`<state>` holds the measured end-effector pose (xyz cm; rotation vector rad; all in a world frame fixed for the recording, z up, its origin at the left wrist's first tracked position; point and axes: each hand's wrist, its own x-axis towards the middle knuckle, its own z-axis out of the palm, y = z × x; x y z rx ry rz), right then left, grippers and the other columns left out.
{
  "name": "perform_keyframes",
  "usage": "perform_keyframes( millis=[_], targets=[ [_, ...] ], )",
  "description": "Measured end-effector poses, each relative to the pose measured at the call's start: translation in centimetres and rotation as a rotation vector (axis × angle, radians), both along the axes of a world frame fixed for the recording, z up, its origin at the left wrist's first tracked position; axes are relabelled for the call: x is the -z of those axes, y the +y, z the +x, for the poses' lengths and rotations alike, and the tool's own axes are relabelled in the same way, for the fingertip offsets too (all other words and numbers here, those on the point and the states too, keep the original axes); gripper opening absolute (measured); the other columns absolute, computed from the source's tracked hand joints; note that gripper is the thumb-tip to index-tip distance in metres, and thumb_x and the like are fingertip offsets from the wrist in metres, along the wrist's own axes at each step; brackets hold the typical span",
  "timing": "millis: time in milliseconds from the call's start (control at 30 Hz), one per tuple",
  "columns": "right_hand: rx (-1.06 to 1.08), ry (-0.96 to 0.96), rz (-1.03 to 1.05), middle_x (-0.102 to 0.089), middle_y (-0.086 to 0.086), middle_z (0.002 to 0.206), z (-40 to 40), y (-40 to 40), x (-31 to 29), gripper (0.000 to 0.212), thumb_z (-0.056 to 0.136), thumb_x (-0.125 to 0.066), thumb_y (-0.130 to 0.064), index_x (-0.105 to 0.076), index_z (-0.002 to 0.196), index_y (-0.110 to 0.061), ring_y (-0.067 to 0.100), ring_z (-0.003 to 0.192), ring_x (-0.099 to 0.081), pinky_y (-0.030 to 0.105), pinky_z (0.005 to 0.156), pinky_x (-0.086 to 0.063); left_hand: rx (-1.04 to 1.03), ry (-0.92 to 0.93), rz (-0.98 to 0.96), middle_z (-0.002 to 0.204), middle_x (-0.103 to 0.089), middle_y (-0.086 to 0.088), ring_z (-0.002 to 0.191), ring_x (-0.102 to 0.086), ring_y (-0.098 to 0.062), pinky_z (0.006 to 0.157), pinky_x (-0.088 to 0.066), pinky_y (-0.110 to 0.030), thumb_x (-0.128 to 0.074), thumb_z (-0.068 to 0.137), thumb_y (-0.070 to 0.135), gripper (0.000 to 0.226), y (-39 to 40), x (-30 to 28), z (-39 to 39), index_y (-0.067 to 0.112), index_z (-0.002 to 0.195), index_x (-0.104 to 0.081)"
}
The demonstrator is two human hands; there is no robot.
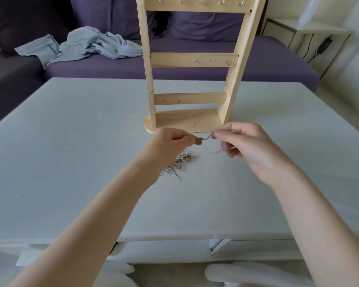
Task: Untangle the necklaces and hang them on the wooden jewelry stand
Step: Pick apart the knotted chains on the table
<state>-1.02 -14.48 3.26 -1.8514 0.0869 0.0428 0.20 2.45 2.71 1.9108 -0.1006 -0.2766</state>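
Observation:
A pale wooden jewelry stand (192, 59) rises at the far middle of the table, with three crossbars carrying small metal hooks; no necklace hangs on them. Just in front of its base, my left hand (170, 141) and my right hand (245, 143) each pinch one end of a short stretch of thin silver chain (206, 137), held above the table. A loose end of chain dangles below my right fingers. Under my left wrist a tangled heap of silver necklaces (179, 164) lies on the tabletop.
The light grey table (71, 162) spreads wide on both sides of the stand. Behind it is a purple sofa (195, 65) with a crumpled blue cloth (85, 46). A white side table (311, 36) with cables stands at the right rear.

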Motion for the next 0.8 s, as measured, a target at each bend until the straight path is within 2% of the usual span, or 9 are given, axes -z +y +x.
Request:
perform_keyframes(
  millis=[67,167,267,333,400,500,567,667,800],
  targets=[
    [-0.030,0.016,-0.021,-0.054,-0.003,0.054,-0.1,0.0,0.0,0.010,0.088,-0.061,-0.012,-0.068,0.084,-0.006,0.010,0.054,-0.044,0.017,0.050,-0.033,-0.008,-0.022,-0.021,0.044,-0.030,0.013,0.040,-0.024,-0.007,0.044,-0.020,-0.020,-0.055,0.092,0.017,0.019,0.0,-0.1,0.0,0.018,0.085,-0.072],
    [-0.078,0.054,-0.022,-0.068,0.002,0.069,-0.3,0.0,-0.2,0.008,0.087,-0.064,-0.014,-0.070,0.086,-0.009,0.011,0.059,-0.046,0.019,0.052,-0.033,0.001,-0.058,-0.045,0.069,-0.036,-0.008,0.037,-0.022,-0.007,0.041,-0.018,-0.016,-0.056,0.092,0.017,0.018,-0.1,-0.3,0.0,0.019,0.085,-0.072],
    [-0.069,0.019,-0.010,-0.073,0.006,0.083,-0.3,0.3,0.0,0.012,0.087,-0.064,-0.016,-0.072,0.089,-0.007,0.011,0.059,-0.044,0.017,0.050,-0.033,0.015,-0.076,-0.049,0.077,-0.036,-0.011,0.037,-0.023,-0.007,0.042,-0.019,-0.016,-0.057,0.091,0.018,0.016,-0.2,-0.5,-0.2,0.017,0.085,-0.072],
    [-0.035,-0.032,0.014,-0.069,0.001,0.069,-0.2,0.3,0.0,0.013,0.086,-0.066,-0.015,-0.073,0.089,-0.005,0.008,0.054,-0.042,0.014,0.049,-0.033,0.012,-0.076,-0.052,0.077,-0.040,-0.010,0.037,-0.026,-0.006,0.041,-0.020,-0.013,-0.059,0.090,0.019,0.014,-0.3,-0.5,-0.2,0.015,0.087,-0.072],
    [-0.015,-0.060,0.016,-0.055,-0.011,0.051,-0.1,0.3,-0.1,0.011,0.085,-0.068,-0.015,-0.073,0.088,-0.006,0.003,0.047,-0.039,0.011,0.047,-0.033,0.008,-0.072,-0.061,0.070,-0.040,-0.006,0.037,-0.025,-0.006,0.041,-0.019,-0.013,-0.060,0.089,0.019,0.013,-0.3,-0.5,-0.3,0.015,0.085,-0.072],
    [-0.025,-0.061,-0.015,-0.058,-0.006,0.061,-0.2,0.5,0.0,0.007,0.082,-0.070,-0.015,-0.073,0.083,-0.009,0.003,0.046,-0.039,0.010,0.048,-0.033,-0.014,-0.080,-0.081,0.050,-0.031,0.008,0.034,-0.023,-0.006,0.038,-0.018,-0.012,-0.060,0.090,0.017,0.014,-0.2,-0.5,-0.3,0.012,0.084,-0.071],
    [-0.030,-0.038,-0.021,-0.061,-0.006,0.062,-0.2,0.6,0.0,0.007,0.082,-0.070,-0.014,-0.072,0.080,-0.009,0.003,0.045,-0.039,0.010,0.047,-0.033,-0.030,-0.108,-0.076,0.042,-0.032,0.013,0.034,-0.025,-0.005,0.038,-0.021,-0.011,-0.059,0.090,0.016,0.015,-0.1,-0.5,-0.2,0.015,0.080,-0.070],
    [-0.041,-0.009,0.022,-0.059,-0.011,0.055,-0.3,0.8,0.1,0.008,0.082,-0.069,-0.013,-0.071,0.079,-0.007,0.005,0.047,-0.039,0.012,0.047,-0.032,-0.032,-0.161,-0.068,0.043,-0.043,0.019,0.038,-0.030,-0.004,0.042,-0.027,-0.012,-0.061,0.088,0.016,0.016,-0.2,-0.3,-0.2,0.020,0.074,-0.069],
    [-0.044,-0.005,0.080,-0.062,0.005,0.069,-0.2,1.0,0.1,0.009,0.081,-0.069,-0.014,-0.073,0.077,-0.007,0.012,0.054,-0.039,0.018,0.047,-0.031,-0.016,-0.226,-0.061,0.054,-0.054,0.018,0.048,-0.037,-0.009,0.045,-0.032,-0.016,-0.063,0.087,0.013,0.014,-0.2,-0.2,-0.2,0.019,0.075,-0.069]
  ],
)
